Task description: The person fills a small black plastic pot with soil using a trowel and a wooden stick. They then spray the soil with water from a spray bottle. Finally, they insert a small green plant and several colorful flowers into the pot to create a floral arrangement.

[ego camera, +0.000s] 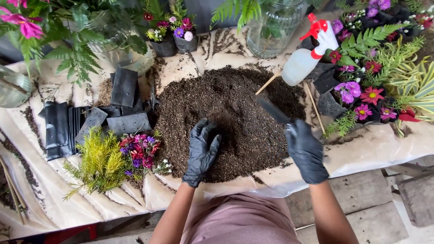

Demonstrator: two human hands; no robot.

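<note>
A big heap of dark potting soil (pixel 226 113) lies on a pale plastic sheet (pixel 45 194) over the table. My left hand (pixel 201 151), in a black glove, rests open with fingers spread on the near side of the heap. My right hand (pixel 305 151), also gloved in black, grips a small dark trowel (pixel 273 110) whose blade points up-left into the soil.
Flat black nursery bags (pixel 90 113) lie left of the soil, with a yellow-green plant (pixel 101 165) and small mixed flowers (pixel 140 151) in front. A white spray bottle (pixel 307 56) with red trigger, thin wooden sticks (pixel 313 106), potted flowers (pixel 361 95) and glass jars (pixel 271 27) stand behind and right.
</note>
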